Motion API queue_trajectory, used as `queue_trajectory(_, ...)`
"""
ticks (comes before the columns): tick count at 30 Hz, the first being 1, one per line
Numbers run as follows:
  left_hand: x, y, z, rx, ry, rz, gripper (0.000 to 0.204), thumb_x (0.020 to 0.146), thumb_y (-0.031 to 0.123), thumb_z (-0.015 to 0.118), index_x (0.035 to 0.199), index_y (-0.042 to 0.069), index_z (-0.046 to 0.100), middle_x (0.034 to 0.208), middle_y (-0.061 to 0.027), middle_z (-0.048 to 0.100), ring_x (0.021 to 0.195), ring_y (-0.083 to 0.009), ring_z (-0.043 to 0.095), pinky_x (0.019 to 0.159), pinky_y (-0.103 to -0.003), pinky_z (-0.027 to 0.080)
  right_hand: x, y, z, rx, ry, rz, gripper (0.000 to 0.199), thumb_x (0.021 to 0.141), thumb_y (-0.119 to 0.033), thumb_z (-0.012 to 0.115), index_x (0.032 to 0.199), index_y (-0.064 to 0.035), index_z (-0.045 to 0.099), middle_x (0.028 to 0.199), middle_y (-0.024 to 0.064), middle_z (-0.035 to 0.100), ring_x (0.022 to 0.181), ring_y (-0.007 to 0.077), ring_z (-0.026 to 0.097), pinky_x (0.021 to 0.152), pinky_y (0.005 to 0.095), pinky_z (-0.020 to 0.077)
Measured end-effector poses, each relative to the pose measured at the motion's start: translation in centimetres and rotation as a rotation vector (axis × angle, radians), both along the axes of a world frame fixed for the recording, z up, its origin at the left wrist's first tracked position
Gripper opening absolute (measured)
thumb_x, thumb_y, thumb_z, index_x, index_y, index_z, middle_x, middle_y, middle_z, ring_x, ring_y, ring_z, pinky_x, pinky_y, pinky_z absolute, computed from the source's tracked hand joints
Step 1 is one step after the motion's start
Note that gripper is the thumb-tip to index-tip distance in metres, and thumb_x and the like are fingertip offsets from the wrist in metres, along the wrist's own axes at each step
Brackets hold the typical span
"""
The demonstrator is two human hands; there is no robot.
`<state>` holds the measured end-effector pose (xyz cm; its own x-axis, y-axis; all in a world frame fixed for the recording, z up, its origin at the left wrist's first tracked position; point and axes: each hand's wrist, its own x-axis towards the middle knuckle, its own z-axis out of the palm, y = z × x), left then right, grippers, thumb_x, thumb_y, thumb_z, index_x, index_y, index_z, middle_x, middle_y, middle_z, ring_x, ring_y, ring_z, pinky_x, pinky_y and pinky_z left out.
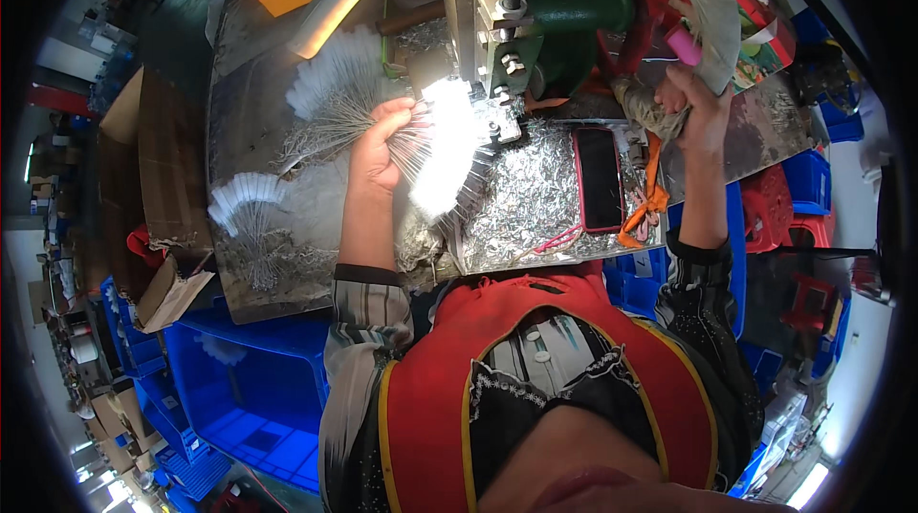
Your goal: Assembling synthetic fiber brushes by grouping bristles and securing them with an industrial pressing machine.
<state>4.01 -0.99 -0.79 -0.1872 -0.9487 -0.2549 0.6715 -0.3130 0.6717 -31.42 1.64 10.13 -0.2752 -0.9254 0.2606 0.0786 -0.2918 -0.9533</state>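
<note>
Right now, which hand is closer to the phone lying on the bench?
Right. The right hand grips a wrapped handle just up and right of the phone; the left hand holds a bundle of wire brushes farther left.

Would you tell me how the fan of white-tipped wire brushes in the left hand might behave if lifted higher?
The brushes probably feel light, being thin wire stems. They splay from the left hand, so they may flop and spread. Smooth thin stems could slip out singly.
</note>
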Motion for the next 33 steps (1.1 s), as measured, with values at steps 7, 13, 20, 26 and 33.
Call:
queue_trajectory(7, -0.5, -0.5, 0.3, -0.018, -0.015, -0.060, 0.016, 0.074, -0.003, 0.054, 0.090, 0.000, 0.054, 0.085, -0.0135, 0.060, 0.076, -0.0215, 0.060, 0.068, -0.031, 0.052, -0.2, -0.3, -5.4, -0.167, -0.034, 0.001, 0.007, 0.071, -0.001, 0.059, 0.069, -0.0004, 0.052, 0.055, 0.0047, 0.049, 0.052, 0.0144, 0.049, 0.059, 0.0284, 0.0424)
queue_trajectory(13, -0.2, -0.1, 0.5, -0.052, -0.069, -0.109, 0.019, 0.075, 0.000, 0.056, 0.094, 0.002, 0.054, 0.087, -0.0113, 0.060, 0.078, -0.0189, 0.059, 0.070, -0.029, 0.050, 2.5, 4.9, -1.1, -0.200, 0.332, -0.498, 0.010, 0.075, -0.007, 0.058, 0.080, 0.0013, 0.055, 0.076, 0.0047, 0.052, 0.069, 0.0151, 0.051, 0.064, 0.0290, 0.0424)
queue_trajectory(20, -0.3, 0.2, 0.7, -0.090, -0.180, -0.125, 0.028, 0.077, 0.002, 0.052, 0.105, -0.001, 0.049, 0.095, -0.0160, 0.058, 0.084, -0.0226, 0.058, 0.077, -0.032, 0.047, 9.1, 11.5, 5.0, -0.802, -0.232, 0.257, 0.024, 0.079, -0.013, 0.057, 0.101, -0.0054, 0.052, 0.083, 0.0144, 0.051, 0.066, 0.0213, 0.048, 0.064, 0.0333, 0.0427)
queue_trajectory(26, -0.8, 0.2, 1.2, -0.059, -0.124, -0.135, 0.026, 0.080, 0.001, 0.051, 0.106, 0.001, 0.051, 0.095, -0.0164, 0.059, 0.085, -0.0231, 0.058, 0.076, -0.033, 0.048, 16.5, 12.8, 9.5, -0.863, -1.186, 1.109, 0.024, 0.078, -0.015, 0.058, 0.101, -0.0116, 0.052, 0.073, 0.0167, 0.051, 0.052, 0.0186, 0.046, 0.042, 0.0312, 0.0380)
queue_trajectory(33, -0.6, 0.3, 0.8, -0.070, -0.145, -0.124, 0.026, 0.081, 0.001, 0.050, 0.107, 0.000, 0.050, 0.096, -0.0156, 0.058, 0.086, -0.0221, 0.057, 0.076, -0.033, 0.048, 17.7, 13.3, 10.9, -0.912, -1.378, 0.761, 0.007, 0.076, -0.003, 0.048, 0.077, -0.0094, 0.052, 0.060, 0.0084, 0.049, 0.045, 0.0121, 0.042, 0.036, 0.0237, 0.0302)
